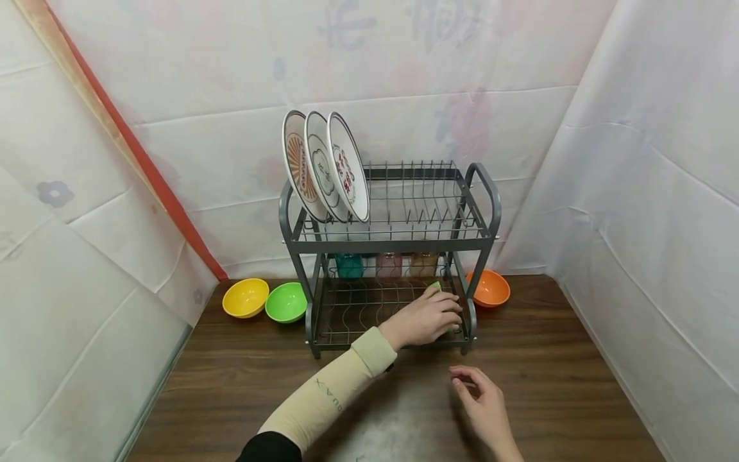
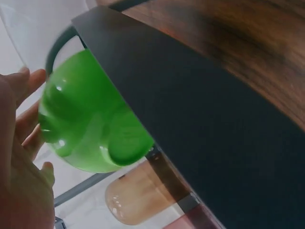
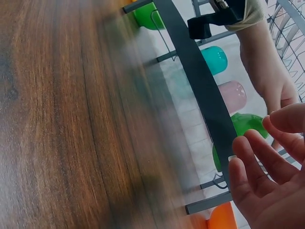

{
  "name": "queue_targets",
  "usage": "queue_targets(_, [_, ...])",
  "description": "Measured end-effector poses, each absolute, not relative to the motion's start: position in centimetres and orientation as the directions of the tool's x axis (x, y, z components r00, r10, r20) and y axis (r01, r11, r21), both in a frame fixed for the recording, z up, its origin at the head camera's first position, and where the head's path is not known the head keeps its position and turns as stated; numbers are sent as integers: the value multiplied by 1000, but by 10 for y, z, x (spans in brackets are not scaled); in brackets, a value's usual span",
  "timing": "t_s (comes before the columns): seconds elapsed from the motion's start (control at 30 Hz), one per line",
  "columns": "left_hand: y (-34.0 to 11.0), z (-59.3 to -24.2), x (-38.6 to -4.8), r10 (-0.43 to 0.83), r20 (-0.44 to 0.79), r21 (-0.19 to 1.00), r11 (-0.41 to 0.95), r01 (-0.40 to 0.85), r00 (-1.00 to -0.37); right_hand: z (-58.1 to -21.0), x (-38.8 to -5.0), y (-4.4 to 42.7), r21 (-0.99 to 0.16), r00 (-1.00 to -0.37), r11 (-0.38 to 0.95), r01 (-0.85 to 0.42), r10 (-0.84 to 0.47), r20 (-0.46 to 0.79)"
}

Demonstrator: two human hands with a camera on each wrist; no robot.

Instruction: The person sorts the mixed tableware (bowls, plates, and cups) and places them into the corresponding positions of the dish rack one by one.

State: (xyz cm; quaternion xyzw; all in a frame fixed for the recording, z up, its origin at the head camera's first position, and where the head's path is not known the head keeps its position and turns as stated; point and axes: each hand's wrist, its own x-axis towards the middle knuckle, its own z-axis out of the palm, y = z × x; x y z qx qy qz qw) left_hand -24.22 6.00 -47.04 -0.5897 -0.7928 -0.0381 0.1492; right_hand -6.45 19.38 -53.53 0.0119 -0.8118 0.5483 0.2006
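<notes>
My left hand (image 1: pixel 421 317) reaches into the right part of the lower tier of a dark metal dish rack (image 1: pixel 392 246). It holds a green bowl (image 2: pixel 90 114) that stands on its side, with the fingers over the rim; the thumb's contact is unclear. From above the hand hides most of this bowl, leaving a sliver in the head view. Over the table in front of the rack is my right hand (image 1: pixel 485 407), holding nothing, its fingers (image 3: pixel 264 162) loosely bent. In the right wrist view the bowl shows behind the rack's bar.
Three patterned plates (image 1: pixel 349 167) stand on the rack's upper tier at the left. Teal (image 1: pixel 349 265), pink (image 1: pixel 389 265) and amber cups (image 1: pixel 423 264) line the back below. Yellow (image 1: pixel 245 298) and green bowls (image 1: pixel 285 303) sit left of the rack, an orange bowl (image 1: pixel 491 289) right.
</notes>
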Motion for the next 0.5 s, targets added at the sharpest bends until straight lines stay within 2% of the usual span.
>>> queue_targets(0.13, [60,-469,-234,922,320,-118,266,957,-217,-539,-66,194,-871,-913,426,-246,201,356])
queue_targets(0.33, [54,-470,-214,901,402,-42,196,980,-163,-541,-68,196,-853,-905,462,-243,208,370])
queue_targets(0.4, [51,-473,-205,890,428,-19,184,983,-159,-540,-68,197,-852,-906,466,-237,210,367])
queue_targets(0.5, [45,-478,-192,867,463,30,193,981,-185,-537,-68,199,-858,-908,456,-237,210,363])
